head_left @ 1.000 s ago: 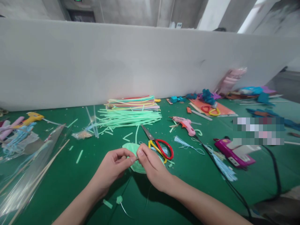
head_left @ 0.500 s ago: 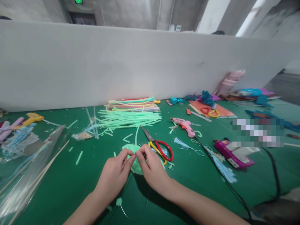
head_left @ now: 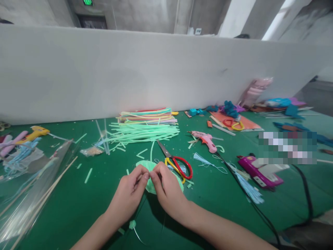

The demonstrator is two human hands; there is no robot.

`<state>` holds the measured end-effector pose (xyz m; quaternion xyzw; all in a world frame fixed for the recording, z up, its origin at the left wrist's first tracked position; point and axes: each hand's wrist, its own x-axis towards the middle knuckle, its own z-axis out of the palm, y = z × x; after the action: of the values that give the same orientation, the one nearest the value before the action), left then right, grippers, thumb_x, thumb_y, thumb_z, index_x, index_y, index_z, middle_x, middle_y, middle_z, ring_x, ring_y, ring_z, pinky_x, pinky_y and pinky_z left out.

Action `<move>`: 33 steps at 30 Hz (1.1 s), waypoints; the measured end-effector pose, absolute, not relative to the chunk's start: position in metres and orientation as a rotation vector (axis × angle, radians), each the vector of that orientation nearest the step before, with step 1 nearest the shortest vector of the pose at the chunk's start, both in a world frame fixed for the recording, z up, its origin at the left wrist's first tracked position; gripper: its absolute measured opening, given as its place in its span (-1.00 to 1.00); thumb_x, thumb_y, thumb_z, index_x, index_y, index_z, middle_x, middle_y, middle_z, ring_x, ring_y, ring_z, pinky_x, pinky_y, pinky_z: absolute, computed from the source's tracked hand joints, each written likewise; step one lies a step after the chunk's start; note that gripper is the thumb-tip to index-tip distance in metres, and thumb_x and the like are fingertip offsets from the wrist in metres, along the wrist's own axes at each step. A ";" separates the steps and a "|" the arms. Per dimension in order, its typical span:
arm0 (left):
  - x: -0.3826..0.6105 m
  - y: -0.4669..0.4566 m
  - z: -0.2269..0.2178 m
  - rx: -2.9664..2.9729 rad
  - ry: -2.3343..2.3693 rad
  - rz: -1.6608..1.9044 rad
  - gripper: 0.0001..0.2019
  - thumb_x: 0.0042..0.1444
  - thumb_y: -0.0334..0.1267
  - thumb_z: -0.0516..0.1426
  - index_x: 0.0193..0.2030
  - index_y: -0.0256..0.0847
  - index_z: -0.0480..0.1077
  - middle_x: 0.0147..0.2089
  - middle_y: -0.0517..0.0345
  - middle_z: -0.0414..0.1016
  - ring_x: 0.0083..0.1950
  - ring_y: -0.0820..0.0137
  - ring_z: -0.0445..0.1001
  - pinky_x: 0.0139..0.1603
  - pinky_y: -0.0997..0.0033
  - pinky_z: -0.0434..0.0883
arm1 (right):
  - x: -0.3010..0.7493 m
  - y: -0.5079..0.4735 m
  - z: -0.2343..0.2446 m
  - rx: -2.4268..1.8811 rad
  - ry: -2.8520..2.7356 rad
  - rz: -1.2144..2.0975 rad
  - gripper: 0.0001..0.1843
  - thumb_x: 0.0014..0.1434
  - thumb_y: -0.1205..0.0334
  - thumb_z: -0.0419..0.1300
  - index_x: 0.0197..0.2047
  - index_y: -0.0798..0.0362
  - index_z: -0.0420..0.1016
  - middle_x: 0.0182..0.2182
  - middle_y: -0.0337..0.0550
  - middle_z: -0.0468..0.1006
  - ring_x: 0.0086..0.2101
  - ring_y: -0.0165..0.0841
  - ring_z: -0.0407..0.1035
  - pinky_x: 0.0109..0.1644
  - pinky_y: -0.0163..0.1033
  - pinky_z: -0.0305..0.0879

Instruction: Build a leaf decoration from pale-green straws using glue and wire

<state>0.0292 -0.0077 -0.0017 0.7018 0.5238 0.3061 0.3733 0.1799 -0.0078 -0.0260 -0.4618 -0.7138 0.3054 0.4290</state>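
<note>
My left hand (head_left: 129, 189) and my right hand (head_left: 170, 189) meet at the fingertips, thumb and forefinger pinched together on each. Whatever lies between the fingers is too small to make out. Under and behind them is a mint-green, ribbed round piece (head_left: 151, 187), partly covered by my hands. Faint thin lines, perhaps thread, run down below the hands. Scissors (head_left: 168, 155) with one red and one yellow handle lie just beyond my right hand, touching or overlapping the round piece's edge. A small green fuzzy ball (head_left: 132, 224) with a curved pale wire sits nearer me.
Mint-green pipe cleaners (head_left: 145, 132) are heaped at the back before a white partition (head_left: 156, 69). Rightward lie a pink glue gun (head_left: 208, 140), light-blue tassels (head_left: 246, 187) and a purple tool (head_left: 260, 172) near black cables. A yellow glue gun (head_left: 39, 131) and clear plastic sleeves (head_left: 39, 194) are leftward.
My fingertips have shifted very slightly down and left, still pinched together. The things on the table have stayed in place.
</note>
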 end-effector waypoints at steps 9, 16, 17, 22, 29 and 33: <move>0.029 -0.007 -0.009 1.738 1.353 0.876 -0.75 0.22 -0.12 -0.01 -0.45 -0.17 0.21 -0.56 0.39 0.06 -0.53 0.51 0.03 -0.52 0.51 0.02 | 0.181 -0.009 -0.021 -1.074 -1.784 0.867 -0.76 0.34 0.07 -0.04 -0.27 0.05 0.24 -0.36 -0.20 0.34 -0.34 -0.38 0.24 -0.27 -0.27 0.14; 0.029 -0.010 -0.007 1.773 1.357 0.835 -0.77 0.17 -0.20 0.00 -0.51 -0.16 0.15 -0.60 0.41 -0.07 -0.56 0.52 -0.04 -0.55 0.52 -0.02 | 0.182 -0.006 -0.023 -1.053 -1.887 0.916 -0.69 0.39 0.10 -0.16 -0.32 0.05 0.22 -0.40 -0.21 0.30 -0.38 -0.38 0.18 -0.29 -0.26 0.10; 0.029 -0.010 -0.007 1.783 1.366 0.833 -0.77 0.15 -0.22 0.00 -0.52 -0.15 0.14 -0.61 0.42 -0.09 -0.56 0.52 -0.05 -0.56 0.51 -0.03 | 0.182 -0.006 -0.024 -1.042 -1.899 0.911 -0.69 0.39 0.11 -0.18 -0.33 0.04 0.21 -0.41 -0.22 0.28 -0.38 -0.38 0.17 -0.29 -0.26 0.09; 0.030 -0.012 -0.005 1.820 1.397 0.833 -0.77 0.12 -0.25 0.02 -0.54 -0.15 0.11 -0.63 0.42 -0.12 -0.58 0.53 -0.07 -0.57 0.51 -0.05 | 0.182 -0.007 -0.026 -1.044 -1.889 0.982 -0.65 0.39 0.07 -0.23 -0.35 0.03 0.15 -0.44 -0.25 0.22 -0.41 -0.38 0.12 -0.31 -0.25 0.06; 0.029 -0.013 -0.001 1.710 1.297 0.852 -0.76 0.13 -0.20 0.02 -0.53 -0.16 0.15 -0.63 0.42 -0.07 -0.58 0.54 -0.06 -0.58 0.52 -0.04 | 0.185 -0.005 -0.019 -0.927 -1.786 1.308 -0.61 0.38 -0.04 -0.21 -0.35 0.03 0.15 -0.45 -0.29 0.19 -0.42 -0.43 0.11 -0.32 -0.28 0.09; 0.030 -0.013 0.003 1.605 1.213 0.870 -0.77 0.13 -0.21 0.03 -0.52 -0.18 0.20 -0.63 0.40 0.01 -0.58 0.55 -0.03 -0.57 0.53 0.00 | 0.187 -0.004 -0.016 -0.871 -1.729 1.396 -0.60 0.37 -0.06 -0.18 -0.35 0.04 0.18 -0.44 -0.28 0.21 -0.40 -0.43 0.14 -0.28 -0.29 0.13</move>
<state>0.0298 -0.0127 0.0027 0.6514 0.4920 0.3531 0.4572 0.1873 -0.0036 -0.0160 -0.3392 -0.6734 0.5438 0.3685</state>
